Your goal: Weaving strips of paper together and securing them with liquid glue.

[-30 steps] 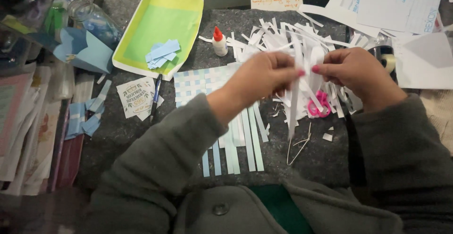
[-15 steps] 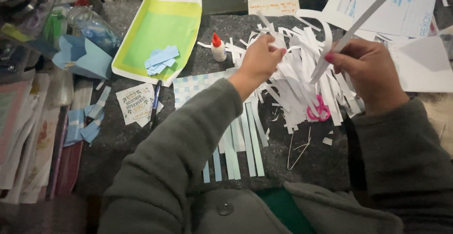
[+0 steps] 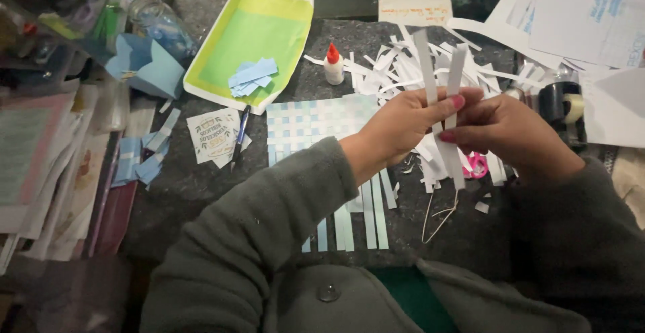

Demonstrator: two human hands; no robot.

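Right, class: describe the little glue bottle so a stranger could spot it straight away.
Start at the big green sheet with a white border at the top of the dark table. Just right of its lower corner, before the heap of white paper strips, stands the glue bottle. It alone is upright, small and white with a red pointed cap.

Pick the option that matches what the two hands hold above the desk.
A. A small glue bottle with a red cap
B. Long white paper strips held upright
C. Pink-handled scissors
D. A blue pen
B: the left hand and the right hand pinch long white paper strips upright between them, while the glue bottle stands untouched on the desk.
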